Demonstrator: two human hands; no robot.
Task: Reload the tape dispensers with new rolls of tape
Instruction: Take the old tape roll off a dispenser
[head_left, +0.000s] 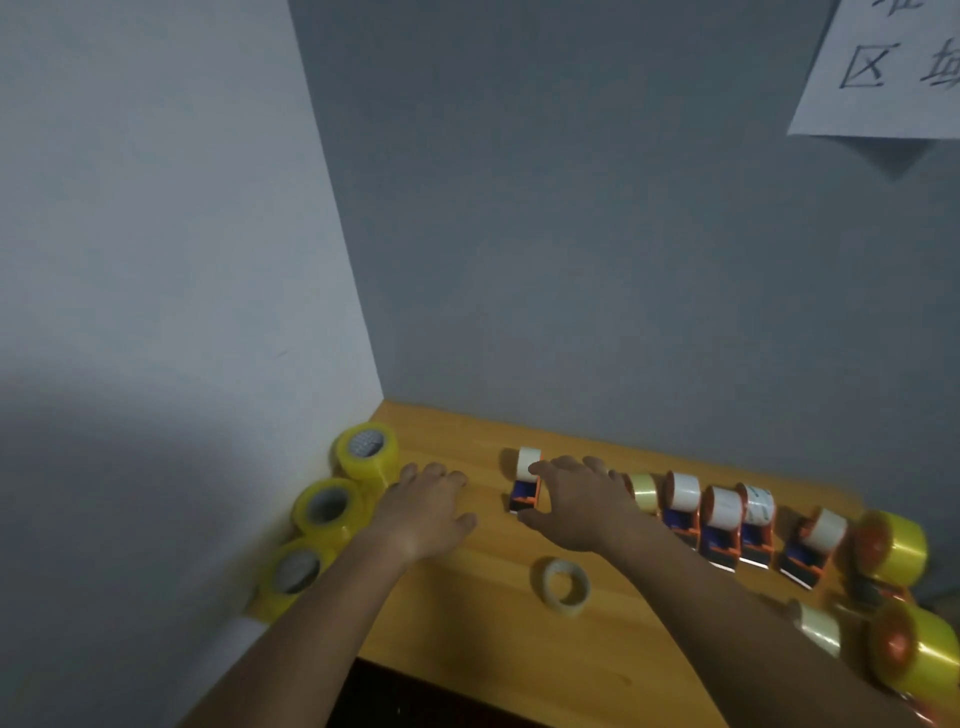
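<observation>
An orange and blue tape dispenser (525, 486) with a white roll stands alone near the middle of the wooden table (467, 613). My right hand (579, 506) hovers beside it with spread fingers, thumb close to its front, not gripping. My left hand (428, 506) lies flat and open on the table, next to three yellow tape rolls (327, 506) by the left wall. A row of several loaded dispensers (722, 525) stands to the right. A thin, nearly used-up roll (566, 586) lies in front of my right hand.
Walls close the table at the left and back. Two big yellow rolls on orange dispensers (896, 545) and a pale roll (821, 627) sit at the right end. A paper sign (883, 67) hangs on the back wall.
</observation>
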